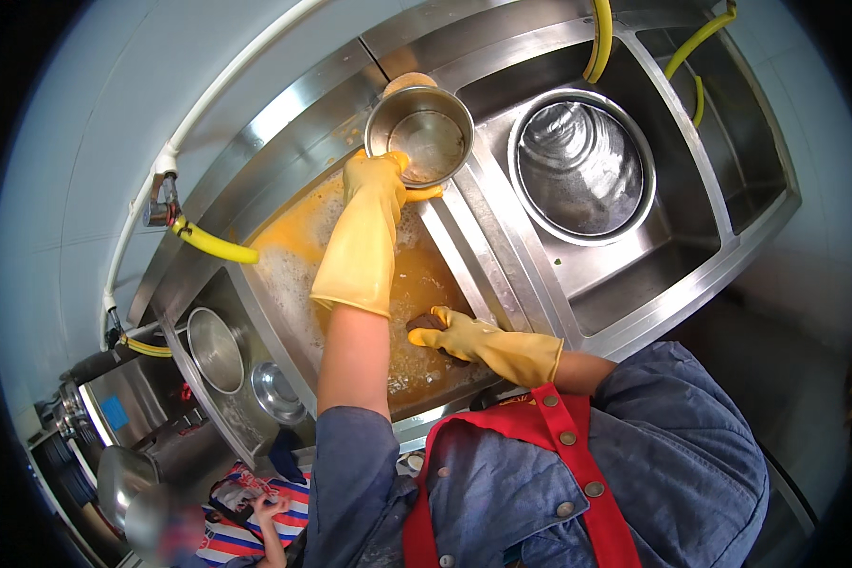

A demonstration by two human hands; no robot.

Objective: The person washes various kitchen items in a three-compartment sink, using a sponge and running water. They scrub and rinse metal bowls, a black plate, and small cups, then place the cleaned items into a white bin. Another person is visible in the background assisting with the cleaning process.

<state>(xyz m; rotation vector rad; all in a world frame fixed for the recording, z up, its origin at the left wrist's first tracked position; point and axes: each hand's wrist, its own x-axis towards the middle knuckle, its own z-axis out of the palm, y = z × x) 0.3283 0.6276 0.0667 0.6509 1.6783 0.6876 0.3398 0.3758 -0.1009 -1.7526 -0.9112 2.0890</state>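
My left hand (380,174), in a yellow rubber glove, grips the near rim of a round stainless-steel pot (426,135) at the far end of the middle sink. The pot's inside faces up and looks wet and stained. My right hand (461,337), gloved alike, closes on a dark brown scouring pad (426,323) low over the cloudy orange-brown water. Foam floats on this water in the middle sink basin (277,319). A tan, rough-surfaced object (410,82), perhaps a scrubber, shows partly behind the pot.
A large water-filled steel pot (582,167) stands in the right basin. Yellow hoses (216,241) hang over the basins. In the left basin lie a steel pot (215,351) and a metal bowl (278,392). Another person's hand (270,508) shows at lower left, near a steel counter unit (131,401).
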